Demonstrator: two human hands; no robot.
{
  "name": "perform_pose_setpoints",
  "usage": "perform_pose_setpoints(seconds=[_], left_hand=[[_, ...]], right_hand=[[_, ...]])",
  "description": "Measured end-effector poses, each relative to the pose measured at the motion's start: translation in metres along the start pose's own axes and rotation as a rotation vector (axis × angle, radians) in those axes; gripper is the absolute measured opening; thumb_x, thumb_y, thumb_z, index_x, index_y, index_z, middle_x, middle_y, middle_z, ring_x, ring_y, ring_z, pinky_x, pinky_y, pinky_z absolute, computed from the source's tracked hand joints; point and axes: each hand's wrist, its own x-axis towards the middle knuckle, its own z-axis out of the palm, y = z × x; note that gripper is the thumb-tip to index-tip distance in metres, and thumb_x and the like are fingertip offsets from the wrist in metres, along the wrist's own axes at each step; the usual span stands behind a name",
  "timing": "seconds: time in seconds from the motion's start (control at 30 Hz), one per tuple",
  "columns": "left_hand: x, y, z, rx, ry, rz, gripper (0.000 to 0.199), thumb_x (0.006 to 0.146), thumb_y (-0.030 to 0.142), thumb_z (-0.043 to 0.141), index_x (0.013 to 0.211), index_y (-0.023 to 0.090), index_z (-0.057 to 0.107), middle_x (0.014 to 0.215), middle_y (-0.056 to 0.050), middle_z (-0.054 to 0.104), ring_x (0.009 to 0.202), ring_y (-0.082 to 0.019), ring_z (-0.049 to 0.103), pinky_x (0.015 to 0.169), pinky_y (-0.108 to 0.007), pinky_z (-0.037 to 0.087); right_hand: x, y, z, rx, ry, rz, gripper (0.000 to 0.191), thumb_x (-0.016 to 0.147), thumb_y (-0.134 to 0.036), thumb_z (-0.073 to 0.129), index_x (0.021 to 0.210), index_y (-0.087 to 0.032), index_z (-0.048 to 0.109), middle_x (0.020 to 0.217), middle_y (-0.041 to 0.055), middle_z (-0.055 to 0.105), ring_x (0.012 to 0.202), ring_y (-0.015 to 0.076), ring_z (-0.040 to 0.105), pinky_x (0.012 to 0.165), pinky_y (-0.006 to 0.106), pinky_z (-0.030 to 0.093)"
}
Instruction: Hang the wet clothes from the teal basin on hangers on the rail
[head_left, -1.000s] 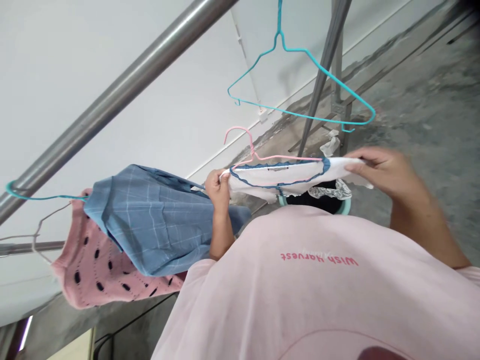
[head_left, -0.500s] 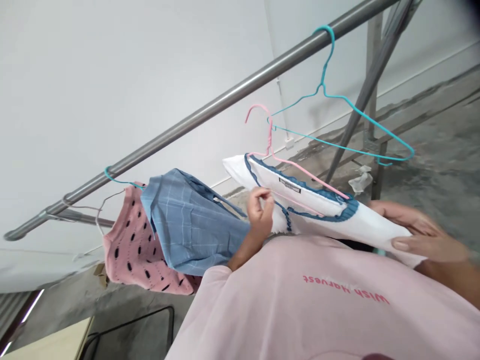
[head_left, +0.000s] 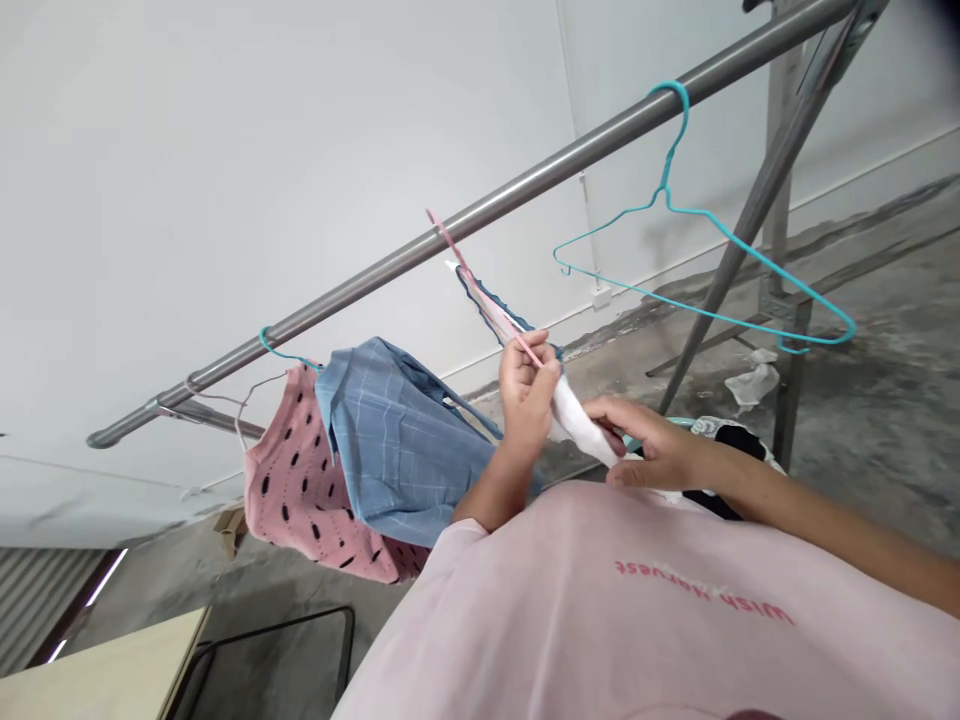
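A white shirt [head_left: 581, 420] with a ruffled blue neckline hangs on a pink wire hanger [head_left: 457, 255], now seen nearly edge-on. My left hand [head_left: 527, 395] is closed around the hanger's lower end and the blue trim. Across the steel rail [head_left: 570, 160] lies the hanger's hook; I cannot tell whether it rests on it. My right hand [head_left: 652, 445] pinches the shirt's white sleeve between thumb and fingers, near my chest. A bare turquoise hanger [head_left: 664, 190] hangs from the rail on the right.
To the left, a blue checked shirt [head_left: 405, 440] and a pink knit garment with dark holes [head_left: 307, 480] hang on the rail. Slanted rack legs [head_left: 739, 250] stand at right. Below are a black and white garment [head_left: 731, 445], a plastic bag [head_left: 752, 385] and a pale tabletop [head_left: 112, 665].
The pink hanger and white shirt have turned edge-on and moved left, the hook reaching the rail. My left hand has taken hold of the hanger; my right hand has come inward along the shirt.
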Motion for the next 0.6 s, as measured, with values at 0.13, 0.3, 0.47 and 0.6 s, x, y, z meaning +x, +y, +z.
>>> perform_pose_setpoints(seconds=[0.13, 0.3, 0.47, 0.6], left_hand=[[0.013, -0.007, -0.03, 0.113, 0.139, 0.051, 0.039, 0.092, 0.058, 0.053, 0.113, 0.025, 0.051, 0.081, -0.001, 0.049, 0.066, -0.014, 0.046, 0.06, -0.027, 0.039], [0.007, -0.011, -0.054, 0.123, 0.189, 0.098, 0.038, 0.088, 0.056, 0.058, 0.108, 0.024, 0.056, 0.075, 0.0, 0.049, 0.067, -0.014, 0.05, 0.063, -0.027, 0.041], [-0.007, -0.017, -0.071, 0.322, 0.202, 0.099, 0.045, 0.091, 0.063, 0.052, 0.113, 0.024, 0.061, 0.085, -0.004, 0.059, 0.083, -0.019, 0.06, 0.074, -0.032, 0.049], [-0.012, -0.036, -0.068, 0.321, -0.043, -0.077, 0.041, 0.092, 0.056, 0.058, 0.118, 0.024, 0.064, 0.097, -0.007, 0.064, 0.094, -0.021, 0.063, 0.082, -0.033, 0.052]], right_hand=[[-0.013, 0.019, -0.001, 0.09, 0.076, -0.052, 0.057, 0.089, -0.057, 0.065, 0.137, -0.029, 0.052, 0.112, 0.0068, 0.06, 0.073, 0.0115, 0.05, 0.072, 0.029, 0.046], [-0.036, 0.045, -0.002, 0.048, 0.184, 0.177, 0.046, 0.09, -0.052, 0.065, 0.127, -0.024, 0.062, 0.105, 0.0072, 0.065, 0.072, 0.0136, 0.053, 0.069, 0.03, 0.046], [-0.067, 0.082, -0.002, -0.018, 0.208, 0.448, 0.044, 0.083, -0.055, 0.066, 0.109, -0.019, 0.069, 0.097, 0.0076, 0.068, 0.065, 0.0137, 0.052, 0.061, 0.028, 0.044], [-0.113, 0.136, -0.007, 0.176, 0.48, 0.803, 0.045, 0.073, -0.048, 0.076, 0.103, -0.015, 0.069, 0.094, 0.0064, 0.068, 0.064, 0.0108, 0.052, 0.057, 0.024, 0.041]])
